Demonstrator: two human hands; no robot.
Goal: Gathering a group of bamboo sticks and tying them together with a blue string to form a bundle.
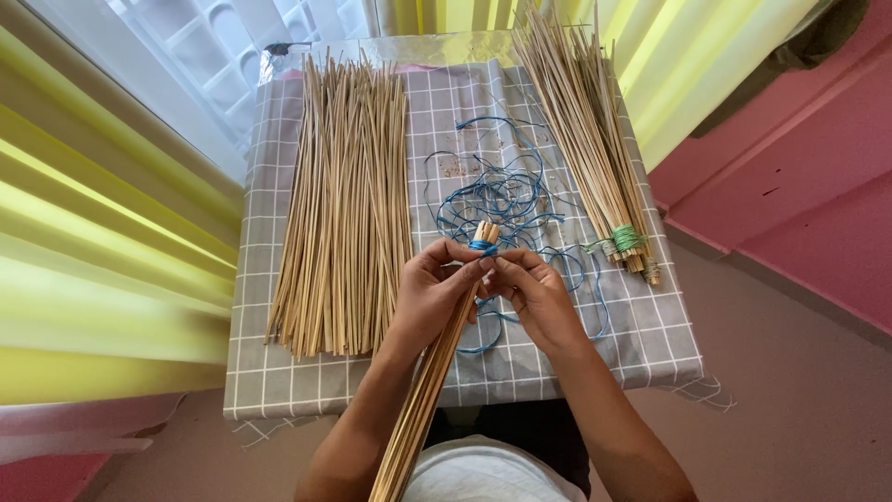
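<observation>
One small table covered by a grey checked cloth (279, 372) carries three groups of thin tan sticks: one loose heap (344, 204) at its left, one green-tied bundle (595, 158) at its right, one blue-tied bundle (437, 372) at its near edge, plus one tangle of blue cord (502, 195) mid-table.

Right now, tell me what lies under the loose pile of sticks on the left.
The loose stick pile lies on a grey checked cloth covering the table. Whatever is beneath the cloth stays hidden.

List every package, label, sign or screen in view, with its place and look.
None in view: no package, label, sign or screen.
The checked cloth carries only loose sticks, a green-tied bundle and blue cord.
</observation>
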